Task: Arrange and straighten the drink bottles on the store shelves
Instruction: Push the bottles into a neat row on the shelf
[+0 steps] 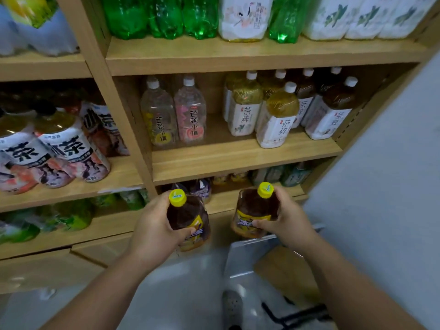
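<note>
I hold two dark iced-tea bottles with yellow caps in front of the lower shelf. My left hand [154,225] grips the left bottle [190,217] around its body. My right hand [285,215] grips the right bottle [254,210] from the right side, thumb across its yellow label. Both bottles are upright, off the shelf, a little apart. On the lower shelf [221,201] behind them stand several small bottles, partly hidden.
The middle shelf [238,158] carries two clear bottles [173,113] at the left and several white-capped tea bottles [281,108] at the right. Green bottles [164,15] line the top shelf. Large tea bottles [59,148] fill the left bay. A grey wall [381,175] stands right.
</note>
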A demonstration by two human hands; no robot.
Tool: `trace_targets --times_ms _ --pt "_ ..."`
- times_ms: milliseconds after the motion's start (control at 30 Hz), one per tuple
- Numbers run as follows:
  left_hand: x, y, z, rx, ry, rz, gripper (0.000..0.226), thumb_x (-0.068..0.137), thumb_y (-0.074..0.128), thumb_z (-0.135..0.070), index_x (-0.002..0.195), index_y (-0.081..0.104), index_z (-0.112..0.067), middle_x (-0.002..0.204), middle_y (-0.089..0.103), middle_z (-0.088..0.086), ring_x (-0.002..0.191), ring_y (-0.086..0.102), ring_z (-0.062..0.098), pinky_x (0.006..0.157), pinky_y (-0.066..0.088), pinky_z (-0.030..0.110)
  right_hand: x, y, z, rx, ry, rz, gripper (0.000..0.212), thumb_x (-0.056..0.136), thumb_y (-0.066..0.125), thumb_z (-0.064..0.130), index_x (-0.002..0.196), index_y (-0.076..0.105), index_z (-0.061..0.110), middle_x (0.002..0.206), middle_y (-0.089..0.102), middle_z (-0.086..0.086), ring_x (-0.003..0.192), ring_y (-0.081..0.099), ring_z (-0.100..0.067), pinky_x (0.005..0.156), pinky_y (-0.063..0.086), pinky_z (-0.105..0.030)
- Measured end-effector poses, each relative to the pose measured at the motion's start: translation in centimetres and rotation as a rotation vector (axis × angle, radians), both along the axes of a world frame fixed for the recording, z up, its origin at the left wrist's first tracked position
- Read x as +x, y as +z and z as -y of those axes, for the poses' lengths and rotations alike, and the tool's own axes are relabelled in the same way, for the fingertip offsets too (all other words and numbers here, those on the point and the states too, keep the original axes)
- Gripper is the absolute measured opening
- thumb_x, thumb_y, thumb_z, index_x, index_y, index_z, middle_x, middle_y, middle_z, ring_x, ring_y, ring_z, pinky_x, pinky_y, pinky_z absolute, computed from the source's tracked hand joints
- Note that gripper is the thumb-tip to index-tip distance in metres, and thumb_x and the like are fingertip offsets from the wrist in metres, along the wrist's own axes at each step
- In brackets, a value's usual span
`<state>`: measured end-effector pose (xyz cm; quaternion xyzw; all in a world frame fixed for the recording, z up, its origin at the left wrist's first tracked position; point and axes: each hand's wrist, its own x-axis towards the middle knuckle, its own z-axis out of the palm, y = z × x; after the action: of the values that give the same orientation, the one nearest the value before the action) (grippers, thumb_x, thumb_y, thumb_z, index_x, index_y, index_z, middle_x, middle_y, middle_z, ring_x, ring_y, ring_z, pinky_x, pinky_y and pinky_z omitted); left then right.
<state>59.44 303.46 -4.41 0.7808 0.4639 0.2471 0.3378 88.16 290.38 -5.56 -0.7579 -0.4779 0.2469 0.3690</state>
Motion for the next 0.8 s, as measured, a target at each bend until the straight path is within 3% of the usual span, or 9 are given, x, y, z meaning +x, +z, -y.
trace_targets --times_ms 133,300,433,500,600,667,800 --pt "-0.6 -1.1 1.3 0.020 -0.039 -0.049 0.084 0.058 0.099 -0.022 0.131 0.057 -0.028 0.123 0.056 -0.011 0.118 0.055 0.019 0.101 0.049 0.040 0.6 -0.7 1.2 -0.040 0.073 0.016 0.081 0.067 0.096 0.021 0.133 0.052 0.039 0.127 0.063 0.014 0.122 0.059 -0.008 0.100 0.056 -0.040" --pt "1.3 -3.0 1.5 -0.007 -0.049 -0.050 0.078 0.059 0.099 -0.024 0.120 0.054 -0.041 0.119 0.056 -0.015 0.114 0.056 0.015 0.098 0.052 0.040 3.2 -3.3 0.4 -0.062 0.086 0.016 0.084 0.068 0.095 0.015 0.129 0.047 0.048 0.126 0.062 0.021 0.122 0.059 -0.004 0.099 0.056 -0.031" --pt "5.1 -6.7 0.3 -0.008 -0.064 -0.035 0.081 0.060 0.098 -0.024 0.127 0.055 -0.038 0.124 0.056 -0.013 0.121 0.053 0.016 0.103 0.050 0.043 5.6 -7.7 -1.6 -0.075 0.061 0.013 0.082 0.070 0.093 0.016 0.134 0.048 0.041 0.126 0.062 0.019 0.124 0.057 -0.006 0.101 0.055 -0.034" --pt "7.4 -8.8 -0.4 0.026 -0.065 -0.045 0.085 0.061 0.098 -0.026 0.133 0.054 -0.032 0.129 0.056 -0.010 0.125 0.051 0.017 0.105 0.048 0.044 7.2 -9.6 -2.7 -0.065 0.058 0.021 0.083 0.069 0.094 0.021 0.133 0.047 0.045 0.125 0.062 0.022 0.123 0.058 -0.005 0.101 0.055 -0.034" --pt "10.3 -11.9 -1.7 0.103 -0.012 -0.050 0.088 0.061 0.098 -0.027 0.137 0.054 -0.027 0.128 0.055 -0.011 0.124 0.050 0.014 0.106 0.044 0.033 9.7 -11.5 -4.7 -0.100 0.113 0.091 0.082 0.069 0.094 0.024 0.126 0.043 0.053 0.118 0.057 0.031 0.119 0.057 -0.002 0.098 0.052 -0.024" --pt "11.9 -13.9 -2.6 0.129 0.013 -0.028 0.087 0.062 0.097 -0.028 0.137 0.054 -0.026 0.127 0.054 -0.012 0.123 0.050 0.013 0.105 0.042 0.030 11.2 -12.8 -6.0 -0.126 0.150 0.135 0.083 0.070 0.093 0.025 0.134 0.044 0.048 0.124 0.055 0.028 0.121 0.056 -0.003 0.103 0.052 -0.030" --pt "15.3 -17.4 -4.7 0.138 0.004 -0.028 0.085 0.065 0.096 -0.029 0.139 0.053 -0.029 0.132 0.055 -0.009 0.127 0.050 0.016 0.108 0.045 0.040 13.9 -16.4 -8.5 -0.127 0.146 0.108 0.087 0.071 0.093 0.026 0.142 0.045 0.040 0.134 0.059 0.017 0.127 0.056 -0.005 0.107 0.051 -0.040"
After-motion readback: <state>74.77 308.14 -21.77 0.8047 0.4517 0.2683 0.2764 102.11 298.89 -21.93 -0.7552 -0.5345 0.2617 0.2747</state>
